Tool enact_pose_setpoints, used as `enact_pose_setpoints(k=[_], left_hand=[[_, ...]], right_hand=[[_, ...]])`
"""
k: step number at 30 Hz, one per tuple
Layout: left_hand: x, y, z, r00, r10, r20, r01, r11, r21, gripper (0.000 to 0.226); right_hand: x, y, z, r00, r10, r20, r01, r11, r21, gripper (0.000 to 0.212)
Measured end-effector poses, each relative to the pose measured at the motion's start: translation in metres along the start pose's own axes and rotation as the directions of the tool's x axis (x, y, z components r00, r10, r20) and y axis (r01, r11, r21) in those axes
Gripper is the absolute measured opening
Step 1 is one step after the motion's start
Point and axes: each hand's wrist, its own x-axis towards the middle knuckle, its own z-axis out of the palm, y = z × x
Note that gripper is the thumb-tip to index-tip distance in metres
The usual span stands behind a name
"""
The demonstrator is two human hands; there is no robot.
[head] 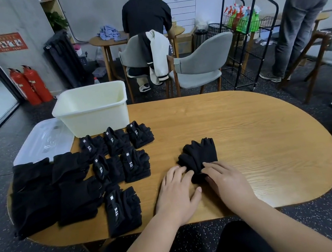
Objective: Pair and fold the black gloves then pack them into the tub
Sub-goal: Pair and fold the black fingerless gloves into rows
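A person seated at an oval wooden counter [256, 126] works a pair of black gloves [201, 153] lying near the middle of it, fingertips pointing away. The left hand [176, 190] lies flat with fingers spread, its grip wide, fingertips touching the cuff end. The right hand [226, 181] covers the same cuff from the other side; its thumb is hidden, so whether its grip closes on the cloth cannot be told. To the left sit six folded pairs [135, 165], white lettering on their bands, with stacks of unfolded gloves [42, 192] beside them at the counter's left edge. Behind the folded pairs stands the cream tub [93, 119], a clear lid [41, 139] just beside it. Beyond the counter are a grey chair [201, 63], a seated person [145, 17] facing away and two red fire extinguishers [29, 85].
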Motion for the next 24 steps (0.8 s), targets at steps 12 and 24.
enact_pose_setpoints(k=[12, 24], left_hand=[[0.0, 0.001, 0.002, 1.0, 0.017, -0.013, -0.016, 0.998, 0.058, 0.063], [0.005, -0.003, 0.001, 1.0, -0.019, -0.011, 0.018, 0.999, -0.045, 0.06]], right_hand=[[0.048, -0.001, -0.03, 0.959, 0.072, 0.274, -0.116, 0.982, 0.148, 0.043], [0.099, -0.01, 0.009, 0.821, 0.107, 0.56, -0.074, 0.994, -0.082, 0.063]])
